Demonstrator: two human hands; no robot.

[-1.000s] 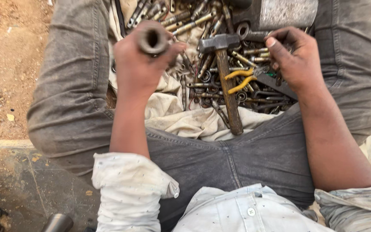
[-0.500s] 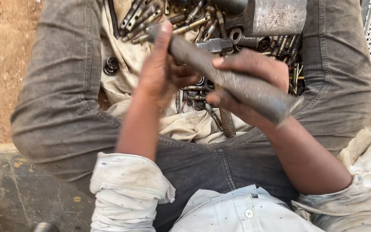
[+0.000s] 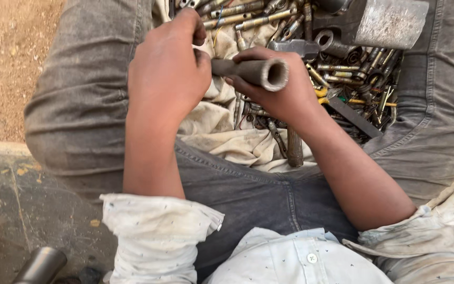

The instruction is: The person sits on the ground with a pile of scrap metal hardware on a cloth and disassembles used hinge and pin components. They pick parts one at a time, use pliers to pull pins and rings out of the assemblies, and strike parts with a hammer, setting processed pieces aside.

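Your left hand and right hand both grasp the pipe, fingers clenched, above the cloth; hammer just behind.

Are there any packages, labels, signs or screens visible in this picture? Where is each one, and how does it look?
None is in view. Both hands, left hand and right hand, hold a dark metal tube over a dirty cloth heaped with bolts and tools; a grey metal block lies at the top right, bare of any label.
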